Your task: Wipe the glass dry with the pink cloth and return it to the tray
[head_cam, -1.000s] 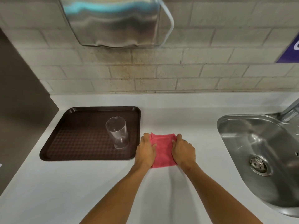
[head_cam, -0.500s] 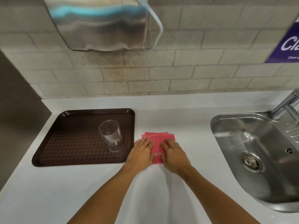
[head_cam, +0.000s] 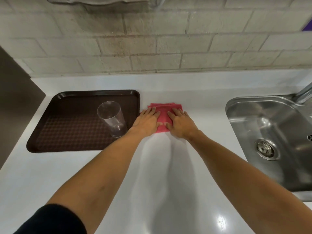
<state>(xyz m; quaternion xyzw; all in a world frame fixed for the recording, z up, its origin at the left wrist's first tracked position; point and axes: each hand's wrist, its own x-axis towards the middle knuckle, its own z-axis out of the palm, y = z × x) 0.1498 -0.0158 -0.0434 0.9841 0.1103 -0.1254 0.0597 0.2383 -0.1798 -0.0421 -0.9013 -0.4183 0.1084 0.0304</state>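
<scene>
A clear glass (head_cam: 112, 118) stands upright on the right part of the dark brown tray (head_cam: 67, 141). Just right of the tray, the folded pink cloth (head_cam: 163, 115) lies flat on the white counter. My left hand (head_cam: 146, 123) rests palm down on the cloth's left side with fingers spread. My right hand (head_cam: 181, 124) lies flat on its right side. Neither hand touches the glass, and neither grips the cloth.
A steel sink (head_cam: 273, 142) with a drain (head_cam: 266, 149) sits at the right, its tap (head_cam: 304, 93) at the back. A tiled wall (head_cam: 152, 48) runs behind the white counter (head_cam: 152, 183). A dark panel (head_cam: 15, 102) borders the left.
My hands went from holding the cloth's side edges to pressing flat on top of it. The cloth now lies folded smaller. The camera has tilted downward and nearer.
</scene>
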